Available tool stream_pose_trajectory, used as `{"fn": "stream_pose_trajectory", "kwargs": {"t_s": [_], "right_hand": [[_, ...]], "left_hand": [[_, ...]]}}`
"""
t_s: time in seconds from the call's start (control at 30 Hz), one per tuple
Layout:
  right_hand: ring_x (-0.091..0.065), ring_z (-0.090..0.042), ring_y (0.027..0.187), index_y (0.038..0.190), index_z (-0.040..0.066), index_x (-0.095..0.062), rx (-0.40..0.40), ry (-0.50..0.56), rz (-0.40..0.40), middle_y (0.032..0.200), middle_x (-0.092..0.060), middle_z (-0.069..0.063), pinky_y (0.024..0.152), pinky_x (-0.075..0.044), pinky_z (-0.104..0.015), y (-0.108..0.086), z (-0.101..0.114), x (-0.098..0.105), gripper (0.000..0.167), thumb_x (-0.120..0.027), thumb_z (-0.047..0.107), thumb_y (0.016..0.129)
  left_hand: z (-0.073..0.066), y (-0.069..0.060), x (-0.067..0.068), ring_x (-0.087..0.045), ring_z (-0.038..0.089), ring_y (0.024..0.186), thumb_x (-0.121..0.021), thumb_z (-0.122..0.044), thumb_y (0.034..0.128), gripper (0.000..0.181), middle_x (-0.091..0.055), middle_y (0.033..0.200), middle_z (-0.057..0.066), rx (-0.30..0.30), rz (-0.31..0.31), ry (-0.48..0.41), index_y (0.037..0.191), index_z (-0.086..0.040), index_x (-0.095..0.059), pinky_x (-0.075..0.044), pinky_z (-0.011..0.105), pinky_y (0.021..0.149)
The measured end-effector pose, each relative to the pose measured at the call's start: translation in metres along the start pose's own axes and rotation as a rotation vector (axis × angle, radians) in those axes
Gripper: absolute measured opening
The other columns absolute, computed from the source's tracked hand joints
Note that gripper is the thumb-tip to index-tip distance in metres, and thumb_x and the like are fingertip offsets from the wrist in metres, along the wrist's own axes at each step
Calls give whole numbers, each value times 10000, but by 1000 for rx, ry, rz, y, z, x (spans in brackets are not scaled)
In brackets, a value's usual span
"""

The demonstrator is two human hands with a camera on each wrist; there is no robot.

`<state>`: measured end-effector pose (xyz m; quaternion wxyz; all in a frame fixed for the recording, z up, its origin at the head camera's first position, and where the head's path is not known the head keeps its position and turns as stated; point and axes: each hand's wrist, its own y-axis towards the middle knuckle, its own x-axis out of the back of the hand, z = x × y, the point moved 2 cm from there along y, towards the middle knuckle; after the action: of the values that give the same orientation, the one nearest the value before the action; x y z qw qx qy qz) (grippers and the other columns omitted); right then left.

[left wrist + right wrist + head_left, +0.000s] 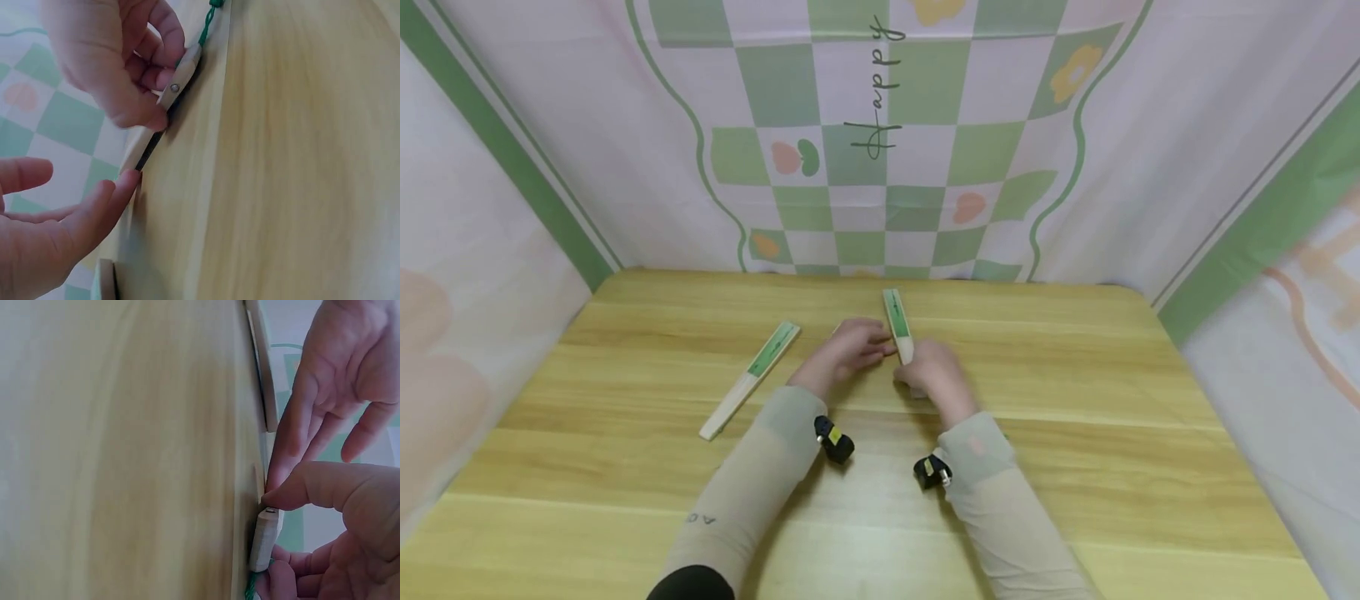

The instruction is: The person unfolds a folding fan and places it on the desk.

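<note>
pale wood makes up most of a slim folded fan with a green printed panel, which is near the middle of the yellowish wood-grained surface, its green part pointing away from the person and its pivot end towards them. the right hand has its grip clamped on that near end, thumb and fingers pinching close to a small round metal rivet; the hold is probably chosen because the slats are joined there, so the whole fan can be steered from one spot. a twisted green cord trails from the same end. the left hand has its grip apart: its fingers are extended, and the tips appear to touch the fan's side farther along, perhaps to steady it, without closing round it. a second folded fan of pale wood and green lies slanted to the left of the left hand, well apart from the first and touched by neither hand, its green part also facing away. no container shows in these views; the second fan lies directly on the surface, while whether the held one is slightly raised cannot be told.
</note>
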<state>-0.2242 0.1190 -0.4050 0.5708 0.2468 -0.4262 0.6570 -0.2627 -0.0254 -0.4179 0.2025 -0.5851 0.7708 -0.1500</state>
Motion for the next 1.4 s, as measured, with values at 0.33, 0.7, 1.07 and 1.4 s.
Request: {"fn": "stream_pose_trajectory", "kwargs": {"t_s": [0.33, 0.7, 1.07, 1.4], "right_hand": [[-558, -205, 677, 954, -11, -587, -13, 137, 37, 818, -584, -92, 534, -448, -258, -14, -8, 4, 258, -711, 181, 835], [-524, -226, 662, 1097, -80, -594, 118, 98, -4, 859, -607, -157, 532, -426, -275, -30, -10, -6, 204, -523, 13, 929], [-563, -230, 666, 1144, -17, -677, 209, 5, -32, 814, -653, -120, 561, -455, -291, -40, -2, -4, 282, -538, -41, 900], [-520, -163, 631, 1078, -17, -688, 305, 145, 31, 760, -613, -108, 547, -415, -238, -42, -7, -1, 191, -593, 43, 922]], "left_hand": [[11, 2, -2, -686, 259, 1082, -478, -100, 1037, 388, -614, 1314, 226, -86, -47, -110, 1391, 58, -492, -525, 309, 1020], [20, 0, -4, -704, 152, 689, -608, -163, 995, 341, -657, 811, 82, -67, -51, -138, 1212, 100, -605, -610, 243, 756], [19, -3, -6, -704, 156, 637, -624, -191, 987, 327, -658, 795, 98, -15, -75, -138, 1180, 72, -603, -596, 197, 645], [19, -5, 0, -688, 116, 590, -604, -137, 987, 276, -671, 723, 67, 13, -93, -84, 1157, 77, -638, -551, 157, 545]]}}
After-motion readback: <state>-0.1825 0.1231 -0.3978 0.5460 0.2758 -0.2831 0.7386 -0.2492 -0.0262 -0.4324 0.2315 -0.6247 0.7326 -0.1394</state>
